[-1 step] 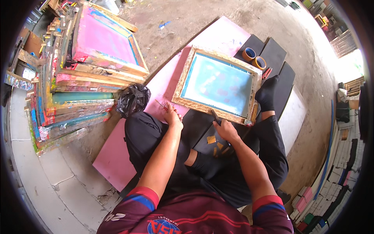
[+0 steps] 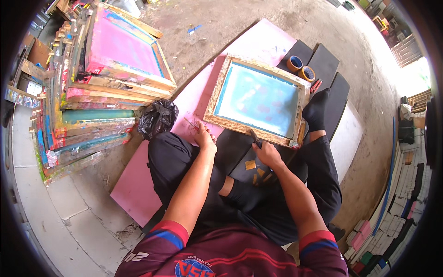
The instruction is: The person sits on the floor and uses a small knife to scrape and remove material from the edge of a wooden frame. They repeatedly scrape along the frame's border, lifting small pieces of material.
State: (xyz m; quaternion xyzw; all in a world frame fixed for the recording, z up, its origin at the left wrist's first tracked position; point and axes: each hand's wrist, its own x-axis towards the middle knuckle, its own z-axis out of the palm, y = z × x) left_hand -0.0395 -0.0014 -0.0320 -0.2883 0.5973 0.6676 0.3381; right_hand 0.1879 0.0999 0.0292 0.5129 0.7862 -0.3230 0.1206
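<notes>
A wooden screen-printing frame point(image 2: 256, 126) with pale blue mesh lies in front of me. My right hand point(image 2: 267, 154) is closed around a slim dark tool point(image 2: 255, 137); its upper end is by the frame's near edge, and its kind is unclear. Left of it, near the frame's lower left corner, my left hand point(image 2: 204, 137) has its fingers curled together. A thin brownish sliver point(image 2: 189, 123) shows at those fingertips, too small to name. Small tan tape pieces point(image 2: 250, 165) lie on the dark board just below my right hand.
Two tape rolls point(image 2: 294, 63) and a red-handled tool point(image 2: 316, 86) sit beyond the frame's right corner. A crumpled black plastic bag point(image 2: 158, 118) rests at left, beside a tall stack of paint-stained frames point(image 2: 110, 76). Pink board point(image 2: 134, 184) spreads underneath. My socked foot point(image 2: 315, 111) is against the frame's right side.
</notes>
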